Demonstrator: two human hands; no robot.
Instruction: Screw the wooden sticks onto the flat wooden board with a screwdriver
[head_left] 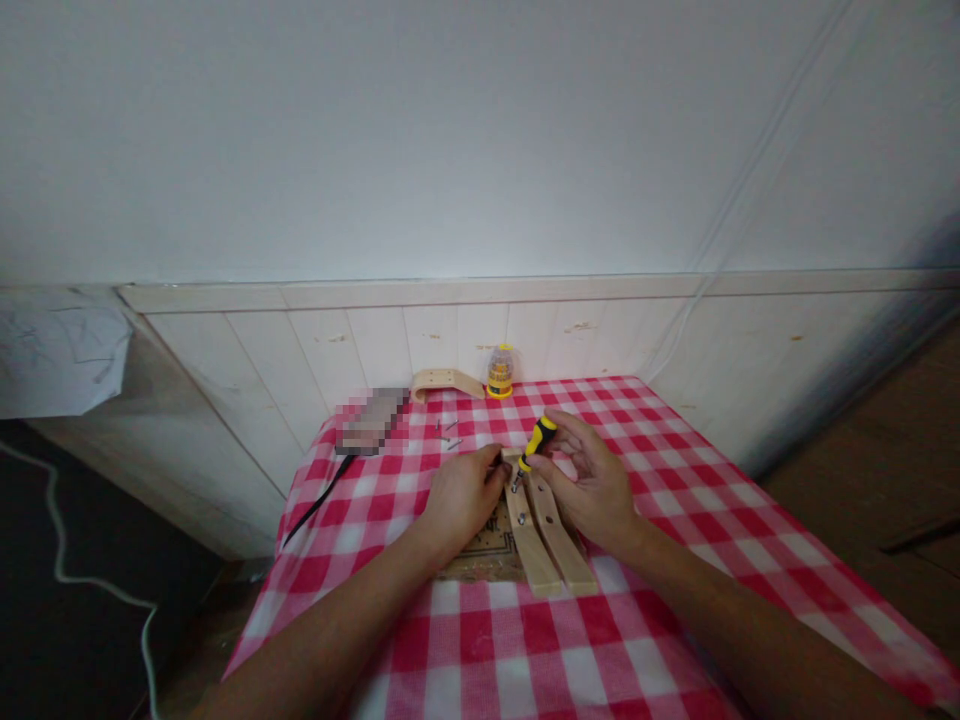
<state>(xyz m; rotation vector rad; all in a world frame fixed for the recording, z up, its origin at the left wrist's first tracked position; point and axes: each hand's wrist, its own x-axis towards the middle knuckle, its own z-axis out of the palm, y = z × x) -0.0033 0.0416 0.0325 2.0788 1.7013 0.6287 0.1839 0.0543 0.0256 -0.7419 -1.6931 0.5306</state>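
My right hand (592,475) grips a yellow and black screwdriver (540,440) by its handle, fingers wrapped round it. The tool leans, its tip down at a hole or screw in the nearer-left of two pale, bent wooden pieces (536,560). My left hand (465,490) is closed at the far end of that piece, thumb and fingers pressed against it. Beside it lies the second wooden piece (574,565), with dark holes along it. Both rest partly on a brown printed board (476,560). What sits under the screwdriver tip is too small to tell.
Several loose screws (452,442) lie beyond my left hand. Near the wall stand another bent wooden piece (450,382) and a yellow-lidded clear container (500,373). A blurred-out flat object (373,420) with a black cable lies at left. A red-and-white checked cloth (465,650) covers the table.
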